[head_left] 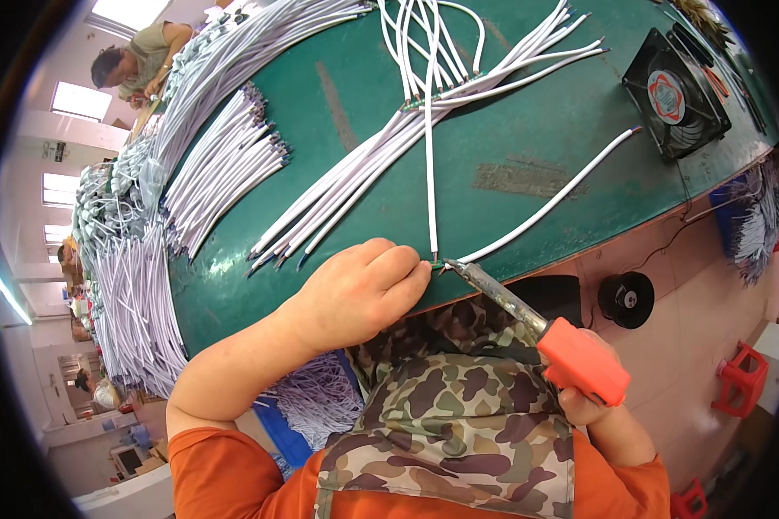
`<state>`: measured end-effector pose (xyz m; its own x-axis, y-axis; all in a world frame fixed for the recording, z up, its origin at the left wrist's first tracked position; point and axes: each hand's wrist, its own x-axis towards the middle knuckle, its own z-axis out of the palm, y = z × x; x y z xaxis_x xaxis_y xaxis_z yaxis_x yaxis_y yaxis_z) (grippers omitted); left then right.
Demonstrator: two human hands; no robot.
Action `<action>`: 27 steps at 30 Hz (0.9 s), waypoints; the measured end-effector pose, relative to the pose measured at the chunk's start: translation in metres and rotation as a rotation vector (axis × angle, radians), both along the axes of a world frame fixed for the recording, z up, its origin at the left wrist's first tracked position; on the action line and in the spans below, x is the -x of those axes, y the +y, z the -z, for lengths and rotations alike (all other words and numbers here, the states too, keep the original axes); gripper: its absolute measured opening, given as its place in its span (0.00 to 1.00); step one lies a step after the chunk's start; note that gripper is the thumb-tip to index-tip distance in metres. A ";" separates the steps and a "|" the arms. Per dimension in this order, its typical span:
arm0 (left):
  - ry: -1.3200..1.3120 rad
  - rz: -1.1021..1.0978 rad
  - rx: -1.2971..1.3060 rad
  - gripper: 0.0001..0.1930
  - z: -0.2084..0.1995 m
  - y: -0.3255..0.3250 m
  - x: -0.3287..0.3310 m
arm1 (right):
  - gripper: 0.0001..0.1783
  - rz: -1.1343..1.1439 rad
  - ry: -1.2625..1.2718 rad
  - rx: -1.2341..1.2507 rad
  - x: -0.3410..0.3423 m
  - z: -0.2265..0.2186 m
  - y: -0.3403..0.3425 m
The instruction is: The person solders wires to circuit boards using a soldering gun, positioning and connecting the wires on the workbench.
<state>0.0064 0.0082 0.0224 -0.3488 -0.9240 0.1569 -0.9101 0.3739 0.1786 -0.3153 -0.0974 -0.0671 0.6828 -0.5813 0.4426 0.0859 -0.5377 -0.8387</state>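
At the near edge of the green table, my left hand (363, 285) is closed, its fingertips pinching a small green circuit board (438, 265). A white cable (431, 182) runs from that board away across the table. Another white cable (550, 206) curves off to the right from the same spot. My right hand (582, 406) is wrapped round the red handle of a soldering iron (515, 304), whose tip touches or nearly touches the board. Farther back lie several white cables (346, 182) with small green boards (446, 93) across them.
Bundles of white cables (225, 164) cover the table's left side. A black square fan (677, 95) stands at the right. Below the edge are a black reel (626, 299), a blue bin of cables (299, 424) and a red stool (741, 379). Another person (147, 60) bends over work at the far left.
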 end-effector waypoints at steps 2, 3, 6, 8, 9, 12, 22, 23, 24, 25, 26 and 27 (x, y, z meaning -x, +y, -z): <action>-0.006 0.011 0.006 0.20 0.000 -0.001 -0.001 | 0.22 -0.023 -0.004 0.091 -0.002 -0.001 0.001; -0.019 0.024 0.014 0.20 0.000 -0.001 -0.002 | 0.22 -0.016 0.002 0.078 -0.003 -0.002 0.001; -0.012 0.037 0.015 0.21 0.000 -0.002 -0.003 | 0.21 -0.034 -0.013 0.069 -0.009 -0.004 0.000; -0.014 0.042 0.019 0.21 0.000 -0.003 -0.004 | 0.21 -0.059 -0.023 0.048 -0.012 -0.005 0.000; -0.017 0.050 0.022 0.22 0.000 -0.003 -0.005 | 0.21 -0.068 -0.025 0.040 -0.013 -0.006 0.000; -0.026 0.057 0.033 0.21 0.000 -0.004 -0.005 | 0.21 -0.075 -0.022 0.027 -0.014 -0.006 0.000; -0.063 0.065 0.034 0.20 -0.001 -0.006 -0.005 | 0.20 -0.078 0.000 0.050 -0.014 -0.005 0.000; -0.066 0.065 0.036 0.20 -0.002 -0.006 -0.005 | 0.20 -0.078 -0.001 0.050 -0.015 -0.005 -0.001; -0.070 0.067 0.043 0.20 -0.002 -0.006 -0.005 | 0.20 -0.078 -0.001 0.050 -0.015 -0.006 -0.001; -0.069 0.066 0.039 0.20 -0.002 -0.006 -0.005 | 0.20 -0.090 0.007 0.059 -0.015 -0.006 -0.001; -0.072 0.066 0.040 0.19 -0.002 -0.007 -0.005 | 0.20 -0.096 0.010 0.064 -0.015 -0.006 -0.002; -0.075 0.065 0.042 0.19 -0.002 -0.007 -0.005 | 0.20 -0.102 0.014 0.068 -0.014 -0.006 -0.002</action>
<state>0.0113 0.0014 0.0245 -0.4202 -0.8921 0.1658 -0.8938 0.4385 0.0941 -0.3010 -0.0992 -0.0608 0.7432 -0.4775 0.4686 0.1315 -0.5825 -0.8021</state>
